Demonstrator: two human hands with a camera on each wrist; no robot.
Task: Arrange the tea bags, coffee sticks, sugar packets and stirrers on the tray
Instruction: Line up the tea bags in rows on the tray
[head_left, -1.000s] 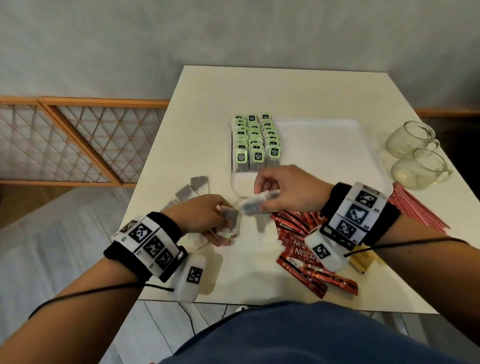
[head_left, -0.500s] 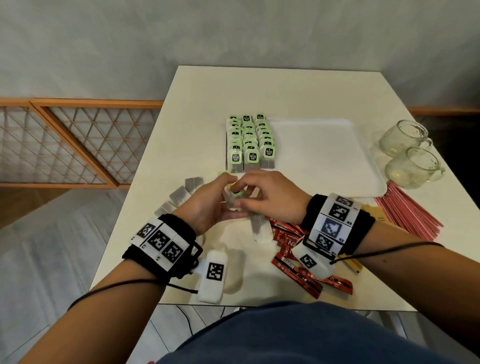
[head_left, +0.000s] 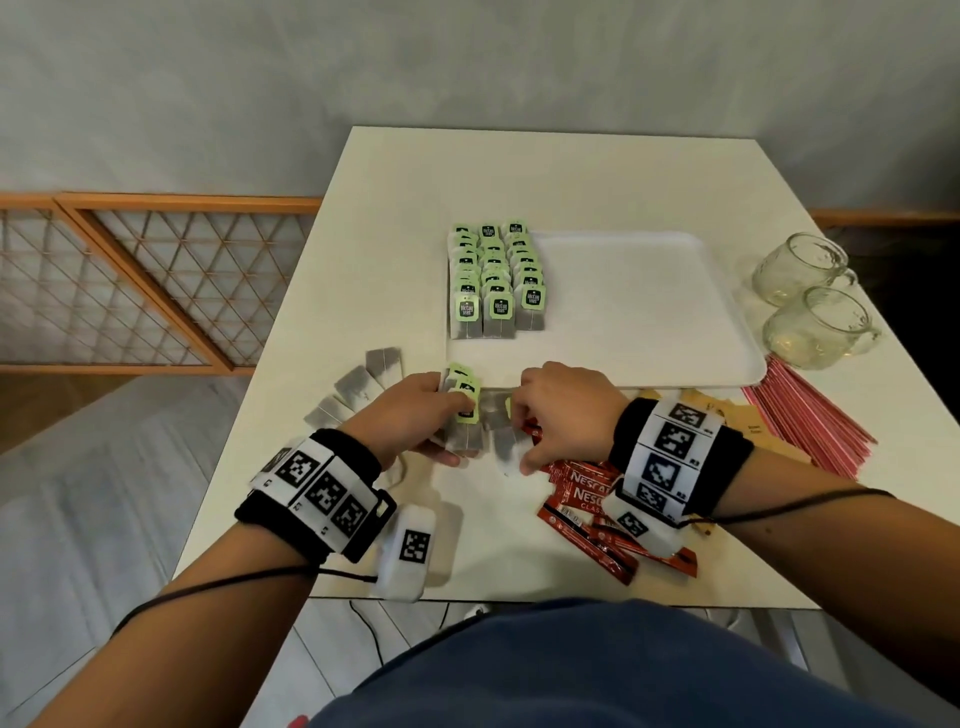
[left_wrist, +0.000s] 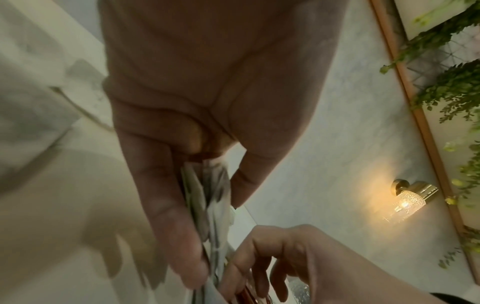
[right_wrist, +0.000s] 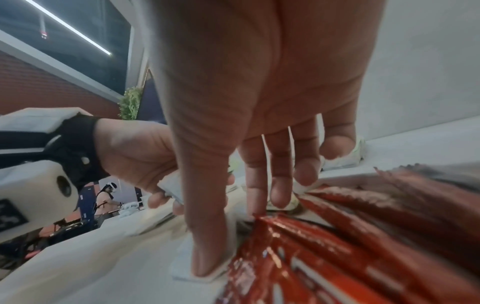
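Tea bags in hand (head_left: 464, 410): small stack with green tags, gripped between thumb and fingers of the left hand (head_left: 410, 415), held just off the tray's near left corner; long axis runs near-to-far, tags toward the tray, sachet ends toward the person. In the left wrist view the stack (left_wrist: 207, 197) sits edge-on between thumb and fingers.

Loose tea bag (head_left: 506, 449): flat on the table (head_left: 545, 176) just right of the stack, long axis also near-to-far. The right hand (head_left: 563, 410) presses it, thumb on its near end and fingertips further along; in the right wrist view the thumb (right_wrist: 205, 236) bears down on the white sachet. Whether the fingers pinch it cannot be told.

Tea bags on tray (head_left: 496, 283): three overlapping rows along the left edge of the white tray (head_left: 649, 312), tags facing the person, rows running near-to-far.

Spare sachets (head_left: 358, 387): fanned on the table left of the left hand.

Coffee sticks (head_left: 592, 514): red heap under the right wrist, lying at mixed angles.

Stirrers (head_left: 810, 415): red bundle right of the tray, slanting toward the near right.

Glass mugs (head_left: 810, 306): two, at the table's right edge.
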